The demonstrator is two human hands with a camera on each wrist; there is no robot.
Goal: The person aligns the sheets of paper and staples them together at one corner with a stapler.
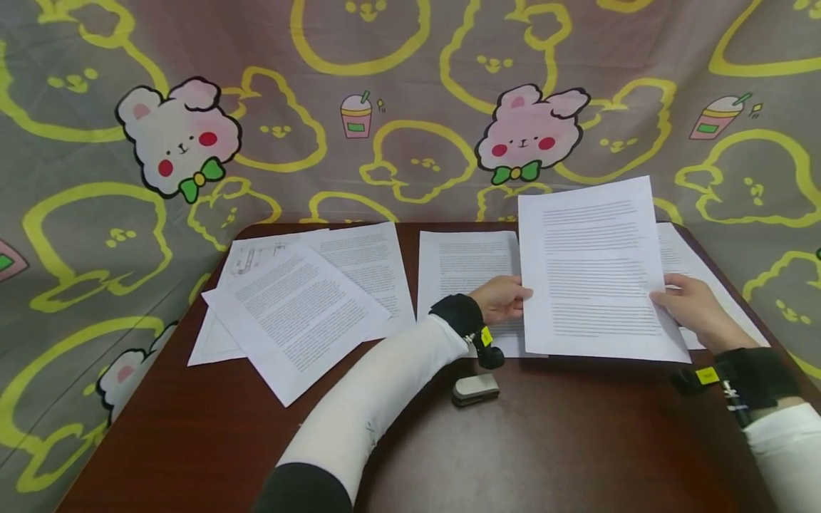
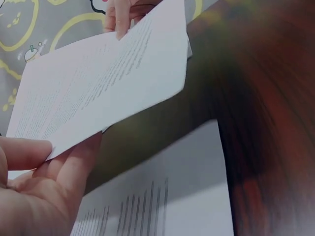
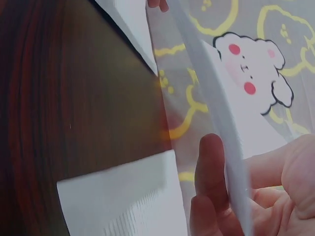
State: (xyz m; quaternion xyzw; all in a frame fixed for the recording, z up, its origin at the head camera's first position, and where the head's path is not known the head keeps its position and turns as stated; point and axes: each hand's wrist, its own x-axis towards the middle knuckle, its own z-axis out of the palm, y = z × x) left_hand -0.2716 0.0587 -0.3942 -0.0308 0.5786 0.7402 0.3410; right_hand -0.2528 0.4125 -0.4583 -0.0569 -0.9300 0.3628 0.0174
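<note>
A printed sheet of paper (image 1: 593,271) is held up off the table, tilted to face me. My left hand (image 1: 500,299) pinches its left edge, thumb in front and fingers behind, as the left wrist view also shows with the thumb (image 2: 24,153) on the printed face. On the opposite edge, my right hand (image 1: 695,306) grips the paper between thumb and fingers; in the right wrist view the sheet (image 3: 221,113) appears nearly edge-on. Whether it is one sheet or several I cannot tell. Below and behind it lie another printed page (image 1: 468,249) and a partly hidden one (image 1: 705,285) at right.
A small grey-and-black stapler-like object (image 1: 476,389) lies in front of the middle page. To the left, several overlapping printed pages (image 1: 301,306) are spread out, one bearing a drawing. The dark wooden table (image 1: 545,449) ends against a patterned cloth (image 1: 410,92).
</note>
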